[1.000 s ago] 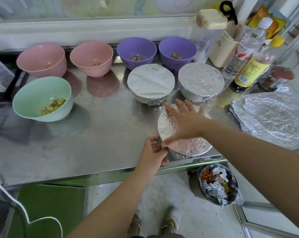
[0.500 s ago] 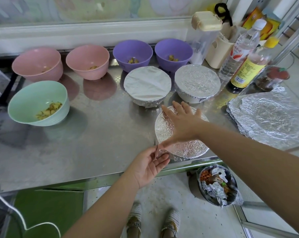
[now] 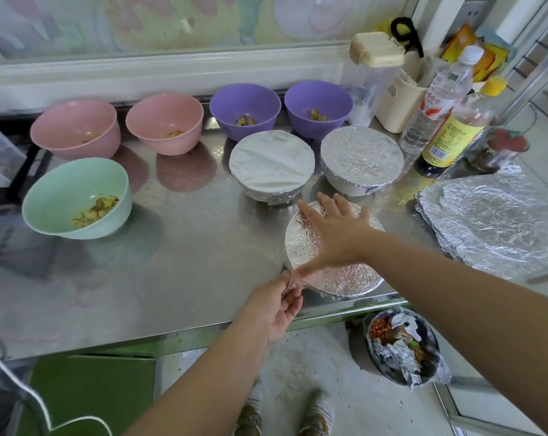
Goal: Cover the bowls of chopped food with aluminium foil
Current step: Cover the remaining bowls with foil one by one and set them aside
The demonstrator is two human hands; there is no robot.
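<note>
Steel counter (image 3: 172, 278), front edge: the covered bowl (image 3: 357, 280) stood under my right hand (image 3: 335, 234), whose fingers were straight and spread, pressing the foil (image 3: 301, 247) flat. My left hand (image 3: 275, 306) pinched a loose corner at the rim. I judged the foil light, thin and easily torn, best gripped at its edge.
</note>
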